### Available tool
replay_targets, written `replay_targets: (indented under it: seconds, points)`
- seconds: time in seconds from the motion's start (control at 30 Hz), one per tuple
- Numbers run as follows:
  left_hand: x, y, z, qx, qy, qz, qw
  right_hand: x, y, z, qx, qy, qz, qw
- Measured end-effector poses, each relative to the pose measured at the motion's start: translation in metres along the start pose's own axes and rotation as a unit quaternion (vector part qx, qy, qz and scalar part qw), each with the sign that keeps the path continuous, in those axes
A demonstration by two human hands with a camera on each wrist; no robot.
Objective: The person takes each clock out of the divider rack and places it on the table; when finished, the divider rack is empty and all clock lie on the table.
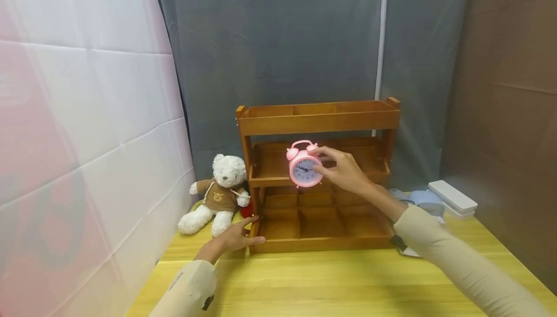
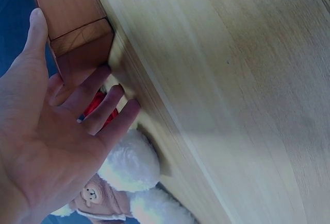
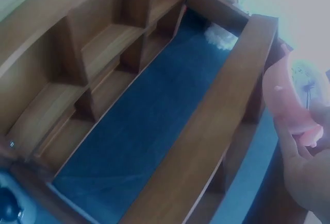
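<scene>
A pink twin-bell alarm clock [image 1: 301,179] is held up in front of the wooden shelf [image 1: 319,124], its dial facing me. My right hand [image 1: 348,172] pinches its right side between thumb and fingers. In the right wrist view, the clock [image 3: 283,98] appears at the right edge beside a shelf board. At the shelf's lower left corner, my left hand [image 1: 232,237] touches the frame with thumb and fingers extended. The left wrist view shows that hand's palm [image 2: 51,147] and loosely straight fingers around the corner post [image 2: 77,33].
A white teddy bear [image 1: 223,196] in a brown top sits left of the shelf, with a red item [image 1: 246,209] between them. Right of the shelf lie light blue items [image 1: 426,202] and a white box [image 1: 452,196]. Everything stands on a yellowish wooden table [image 1: 304,278] between curtain walls.
</scene>
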State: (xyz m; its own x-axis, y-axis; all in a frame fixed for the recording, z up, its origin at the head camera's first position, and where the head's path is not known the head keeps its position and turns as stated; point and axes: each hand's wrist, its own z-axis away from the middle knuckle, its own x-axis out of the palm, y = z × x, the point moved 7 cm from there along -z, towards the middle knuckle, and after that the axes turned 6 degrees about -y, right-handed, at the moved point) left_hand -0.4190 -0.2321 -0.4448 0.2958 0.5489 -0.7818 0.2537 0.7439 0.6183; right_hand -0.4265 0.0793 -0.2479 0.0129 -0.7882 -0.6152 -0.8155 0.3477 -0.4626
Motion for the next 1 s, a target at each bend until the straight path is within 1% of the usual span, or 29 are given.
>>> replay_targets:
  seconds: [0.2, 0.3, 0.4, 0.47, 0.57, 0.67, 0.7, 0.77, 0.9, 1.0]
  points:
    - [0.001, -0.001, 0.002, -0.001, 0.001, 0.005, 1.0, -0.025, -0.001, 0.027, 0.006, -0.006, 0.006, 0.9999]
    - [0.001, -0.001, 0.001, -0.002, -0.001, 0.004, 1.0, -0.043, 0.0, 0.042, 0.002, -0.002, 0.011, 0.9999]
    - [0.001, -0.002, 0.0, -0.002, -0.002, 0.001, 1.0, -0.065, 0.001, 0.059, 0.003, 0.012, 0.028, 0.9995]
    - [0.001, -0.002, -0.001, -0.004, -0.003, 0.002, 1.0, -0.079, 0.003, 0.071, 0.011, 0.023, 0.058, 0.998]
    - [0.0, -0.001, -0.003, -0.004, -0.002, 0.001, 1.0, -0.099, 0.007, 0.089, 0.036, 0.032, 0.088, 0.995]
    - [0.0, 0.0, -0.003, -0.003, -0.004, -0.002, 1.0, -0.115, 0.013, 0.107, 0.061, 0.037, 0.095, 0.9929]
    - [0.0, 0.001, -0.003, -0.001, -0.005, -0.005, 1.0, -0.119, 0.014, 0.113, 0.068, 0.037, 0.089, 0.993]
    - [0.0, 0.001, -0.002, 0.001, -0.006, -0.006, 1.0, -0.127, 0.017, 0.124, 0.075, 0.041, 0.096, 0.9917]
    - [0.001, -0.002, -0.001, 0.0, -0.002, 0.001, 1.0, -0.138, 0.021, 0.145, 0.067, 0.051, 0.134, 0.9874]
    - [0.002, -0.003, -0.001, 0.001, 0.001, 0.005, 1.0, -0.146, 0.022, 0.16, 0.045, 0.068, 0.164, 0.9831]
